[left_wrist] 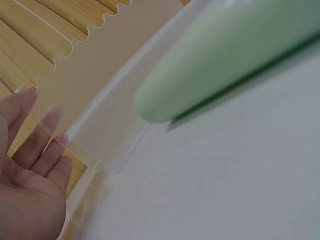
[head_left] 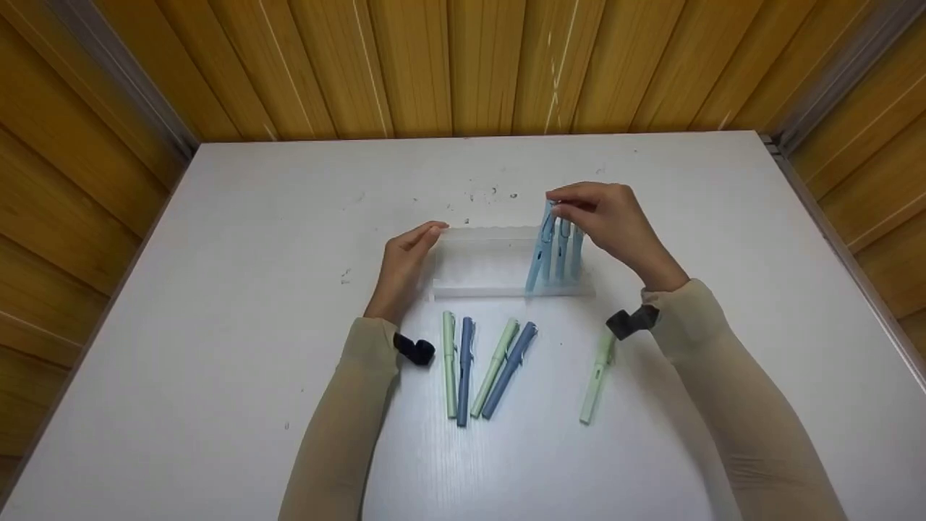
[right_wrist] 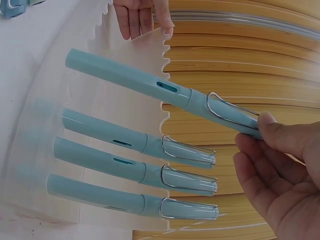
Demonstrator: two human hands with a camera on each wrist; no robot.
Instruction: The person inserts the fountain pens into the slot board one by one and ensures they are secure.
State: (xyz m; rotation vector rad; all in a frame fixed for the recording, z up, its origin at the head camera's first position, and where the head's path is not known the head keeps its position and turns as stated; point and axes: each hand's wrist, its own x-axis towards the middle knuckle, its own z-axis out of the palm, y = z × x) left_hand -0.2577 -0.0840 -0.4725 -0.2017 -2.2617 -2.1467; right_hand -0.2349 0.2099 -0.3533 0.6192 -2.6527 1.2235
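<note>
A clear acrylic pen stand [head_left: 481, 260] with a scalloped top edge sits on the table. My left hand [head_left: 405, 268] pinches its left end at the upper corner. My right hand [head_left: 618, 224] pinches the cap end of a light blue fountain pen [right_wrist: 145, 85] between thumb and fingers. The held pen slants across the stand's front, its lower end near the bottom ledge; whether it touches is unclear. Three more light blue pens [right_wrist: 100, 156] lean side by side in the stand's right end, clips facing out.
In front of the stand lie a pale green pen [head_left: 449, 365], a dark blue pen [head_left: 464, 373], and another green [head_left: 495, 369] and dark blue pair [head_left: 510, 370]. One more green pen [head_left: 597, 380] lies right, below my right wrist. Wood-patterned panels [head_left: 477, 69] border the white table [head_left: 253, 325].
</note>
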